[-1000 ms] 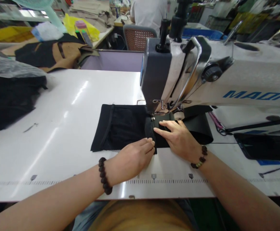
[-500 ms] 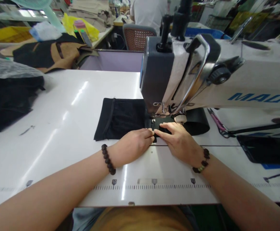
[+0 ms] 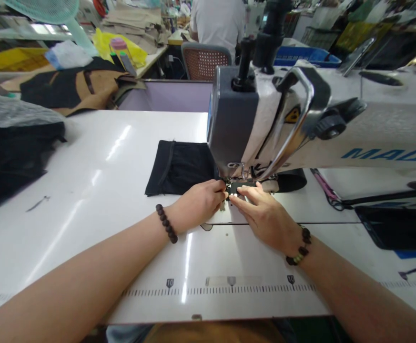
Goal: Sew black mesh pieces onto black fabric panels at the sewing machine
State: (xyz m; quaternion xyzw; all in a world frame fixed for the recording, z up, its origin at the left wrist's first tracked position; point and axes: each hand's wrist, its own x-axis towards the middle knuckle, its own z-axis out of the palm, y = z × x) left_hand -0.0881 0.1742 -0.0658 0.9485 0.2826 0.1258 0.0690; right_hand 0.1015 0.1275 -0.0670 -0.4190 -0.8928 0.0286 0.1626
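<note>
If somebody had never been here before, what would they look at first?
Probably the big sewing machine, filling the upper right, with blue letters on its side. Just below it, the left hand and right hand sit close together by the black fabric. A pale green fan stands at top left.

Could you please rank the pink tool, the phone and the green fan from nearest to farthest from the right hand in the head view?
1. Pink tool, to the right of the right hand.
2. Phone, farther right, near the picture's edge.
3. Green fan, far back at upper left.
</note>
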